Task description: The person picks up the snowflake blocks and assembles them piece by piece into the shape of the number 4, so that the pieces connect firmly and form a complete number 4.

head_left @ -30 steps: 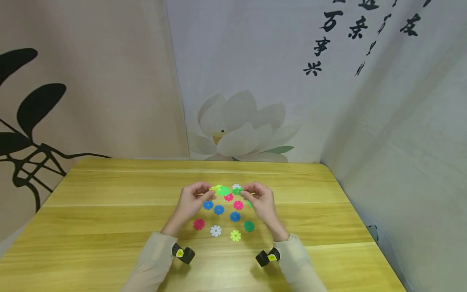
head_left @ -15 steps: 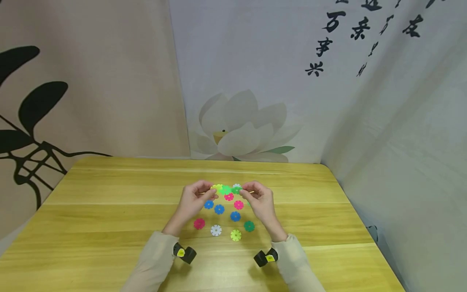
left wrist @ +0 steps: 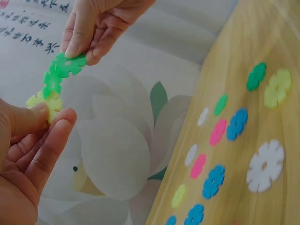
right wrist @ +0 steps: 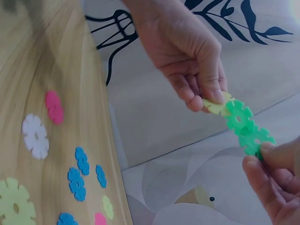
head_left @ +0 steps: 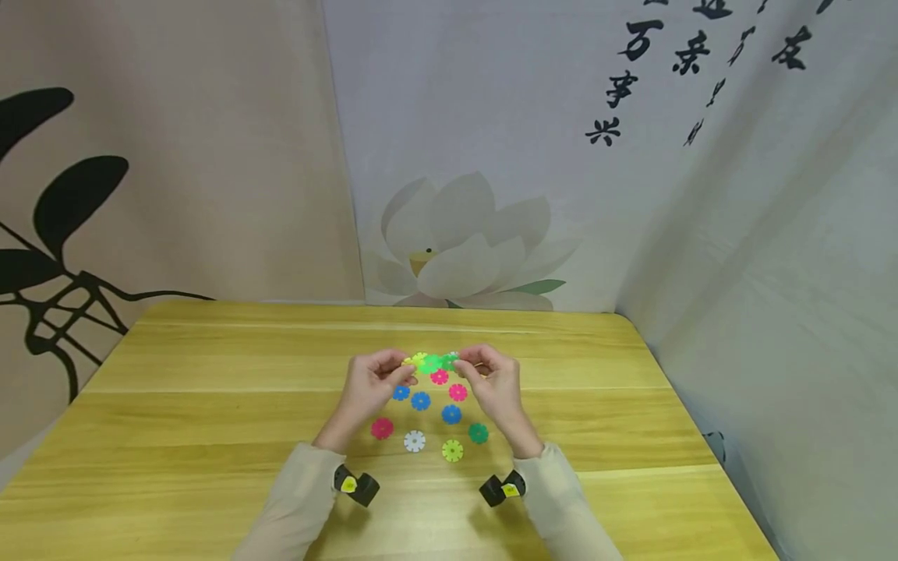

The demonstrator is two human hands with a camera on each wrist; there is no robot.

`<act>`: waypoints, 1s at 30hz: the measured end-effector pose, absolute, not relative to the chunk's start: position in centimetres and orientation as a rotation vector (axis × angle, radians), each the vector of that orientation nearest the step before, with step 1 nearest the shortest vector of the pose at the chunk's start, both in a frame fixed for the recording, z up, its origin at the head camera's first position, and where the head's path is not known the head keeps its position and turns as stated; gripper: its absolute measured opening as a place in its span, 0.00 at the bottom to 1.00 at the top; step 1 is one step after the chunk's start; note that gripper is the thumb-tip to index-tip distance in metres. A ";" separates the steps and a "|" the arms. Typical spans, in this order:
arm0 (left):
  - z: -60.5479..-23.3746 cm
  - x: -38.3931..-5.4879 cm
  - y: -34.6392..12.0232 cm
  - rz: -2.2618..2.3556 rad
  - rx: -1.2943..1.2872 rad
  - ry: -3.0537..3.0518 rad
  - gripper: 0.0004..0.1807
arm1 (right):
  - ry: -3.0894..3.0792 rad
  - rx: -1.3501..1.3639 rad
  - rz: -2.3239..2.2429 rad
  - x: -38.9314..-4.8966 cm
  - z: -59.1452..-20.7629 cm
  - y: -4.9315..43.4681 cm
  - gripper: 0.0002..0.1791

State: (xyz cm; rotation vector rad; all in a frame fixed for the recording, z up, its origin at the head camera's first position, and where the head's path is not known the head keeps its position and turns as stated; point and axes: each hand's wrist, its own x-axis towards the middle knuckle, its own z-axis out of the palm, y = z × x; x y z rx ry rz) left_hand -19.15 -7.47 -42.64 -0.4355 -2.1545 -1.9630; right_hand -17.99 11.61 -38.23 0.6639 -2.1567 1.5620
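My left hand (head_left: 368,389) pinches a yellow plastic snowflake disc (right wrist: 216,106) between thumb and fingers, above the far part of the table. A light green snowflake disc (right wrist: 238,117) is slotted onto that yellow one. My right hand (head_left: 496,386) pinches a second green snowflake disc (left wrist: 71,64) by its edge. The two green discs overlap at their rims; how deep their notches sit in each other cannot be told. Together the three form a short chain between the hands. Fingertips hide parts of the outer discs.
Loose snowflake discs lie flat on the wooden table (head_left: 210,436): several blue (head_left: 452,414) and pink (head_left: 382,428) ones, white (head_left: 415,442), yellow (head_left: 452,451) and green (head_left: 479,433). A curtain with a printed lotus (head_left: 463,249) hangs behind the far edge.
My right hand has moved left, bringing its green disc from apart to overlapping the middle green one. The left hand stays almost in place with the yellow disc.
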 end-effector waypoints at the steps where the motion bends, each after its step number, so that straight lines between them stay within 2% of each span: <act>1: -42.6 -19.1 -7.5 -1.955 -0.442 -2.156 0.02 | -2.155 0.671 1.567 -18.0 -38.2 11.6 0.02; 13: -42.9 -19.2 -7.5 -1.939 -0.497 -2.169 0.03 | -2.158 0.711 1.575 -18.2 -38.6 11.9 0.02; 22: -42.6 -19.5 -7.0 -2.177 -0.430 -1.993 0.08 | -2.117 0.552 1.775 -18.4 -38.1 11.7 0.01; 30: -42.8 -19.6 -6.9 -2.189 -0.458 -1.936 0.06 | -2.101 0.530 1.799 -18.6 -37.8 11.5 0.03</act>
